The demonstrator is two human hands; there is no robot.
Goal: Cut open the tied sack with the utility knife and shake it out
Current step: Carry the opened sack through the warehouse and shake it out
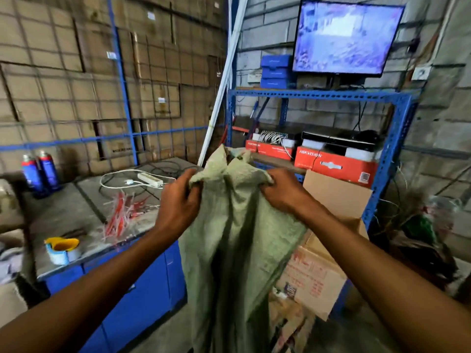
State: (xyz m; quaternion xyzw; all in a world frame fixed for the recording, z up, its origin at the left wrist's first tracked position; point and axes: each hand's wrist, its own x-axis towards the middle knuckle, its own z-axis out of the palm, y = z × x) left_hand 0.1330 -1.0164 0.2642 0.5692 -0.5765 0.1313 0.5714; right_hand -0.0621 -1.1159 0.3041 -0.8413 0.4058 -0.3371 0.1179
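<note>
While my fingers (190,186) stay out of sight in the folds, both fists are bunched tight on the sack (234,238): my left hand (178,200) grips one top corner, my right hand (283,192) the other. The green cloth hangs straight down from them, long axis upright, between my forearms. Shaking means jerking along that line. Left of my left hand lies the tabletop (63,212).

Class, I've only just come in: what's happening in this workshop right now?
A person holds a pale green woven sack up in front of them, the left hand and right hand each gripping a bunch of fabric near its top. The sack hangs limp between a blue workbench and cardboard boxes. No knife is in either hand.
</note>
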